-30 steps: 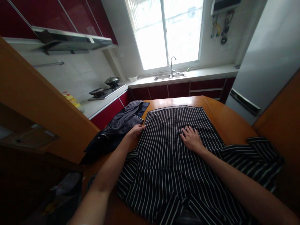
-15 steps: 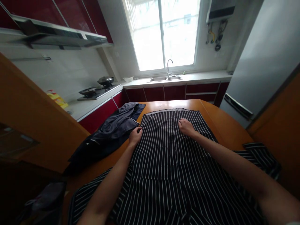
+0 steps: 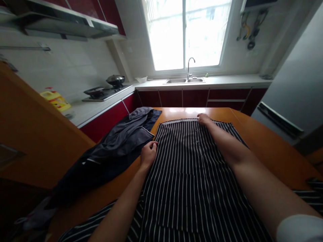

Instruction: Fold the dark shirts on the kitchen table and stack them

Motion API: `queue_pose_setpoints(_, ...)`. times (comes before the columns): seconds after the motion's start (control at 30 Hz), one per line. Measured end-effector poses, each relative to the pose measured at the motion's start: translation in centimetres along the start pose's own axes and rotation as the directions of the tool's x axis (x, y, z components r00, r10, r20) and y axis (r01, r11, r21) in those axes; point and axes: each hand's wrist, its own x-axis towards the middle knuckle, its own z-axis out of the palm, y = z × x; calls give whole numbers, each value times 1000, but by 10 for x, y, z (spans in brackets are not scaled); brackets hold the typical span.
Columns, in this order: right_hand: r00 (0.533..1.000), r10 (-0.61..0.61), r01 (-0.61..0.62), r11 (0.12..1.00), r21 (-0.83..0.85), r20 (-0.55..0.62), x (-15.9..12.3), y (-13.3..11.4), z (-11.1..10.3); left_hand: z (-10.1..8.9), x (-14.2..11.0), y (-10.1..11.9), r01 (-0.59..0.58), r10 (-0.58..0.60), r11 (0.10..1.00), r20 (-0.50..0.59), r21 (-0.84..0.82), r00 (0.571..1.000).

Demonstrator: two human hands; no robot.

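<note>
A black shirt with thin white stripes (image 3: pixel 176 161) lies spread on the wooden table, its far hem pointing away from me and small buttons showing along its front. My left hand (image 3: pixel 148 154) is closed, thumb and fingers pinching the shirt's left side edge. At the far hem, near the button line, my right hand (image 3: pixel 204 119) has its fingers curled on the cloth. The sleeves stick out at both sides, partly behind my forearms. Left of the shirt lies a crumpled dark navy garment with a grey lining (image 3: pixel 121 141), close to my left hand.
The orange-brown wooden table (image 3: pixel 264 158) has a rounded far right edge. Beyond it, a white counter holds a sink (image 3: pixel 176 81) and a stove with pans (image 3: pixel 115 80). A yellow bottle (image 3: pixel 56 100) stands at the left; a fridge (image 3: pixel 295 87) is at the right.
My right hand has moved away from me, from the upper front of the shirt to its far hem. My left hand stays at the left edge. The view has shifted.
</note>
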Motion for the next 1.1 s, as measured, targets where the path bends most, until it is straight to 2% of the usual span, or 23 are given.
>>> queue_pose_setpoints(0.2,983,77,-76,997,-13,164,38,8,7,0,-5,3,-4,4,1000,-9,-27,1000)
queue_pose_setpoints(0.3,977,88,-84,996,-26,196,46,11,6,0,-5,3,-3,2,1000,-11,-26,1000)
queue_pose_setpoints(0.37,982,104,-98,994,-44,159,48,11,7,0,-5,3,-5,4,999,-20,-40,1000)
queue_pose_setpoints(0.53,990,132,-137,987,-86,-58,47,11,17,1,-4,1,-59,57,996,-22,-67,998)
queue_pose_setpoints(0.67,983,149,-155,987,-49,-106,41,9,21,2,-5,3,-73,73,997,-3,-8,997)
queue_pose_setpoints(0.77,961,201,-199,980,26,-188,27,-7,19,3,-6,4,-111,111,994,-16,17,994)
queue_pose_setpoints(0.83,962,146,-130,988,85,-231,11,-29,19,4,-6,4,-133,133,991,-27,17,991)
queue_pose_setpoints(0.9,979,-13,40,991,127,-205,-14,-56,22,5,-5,4,-136,136,991,-40,11,990)
queue_pose_setpoints(1.0,967,-253,255,954,157,-33,-59,-97,36,5,-3,2,-110,111,994,-67,12,992)
queue_pose_setpoints(1.1,924,-371,355,921,162,89,-97,-119,52,5,-1,0,-94,95,995,-76,13,993)
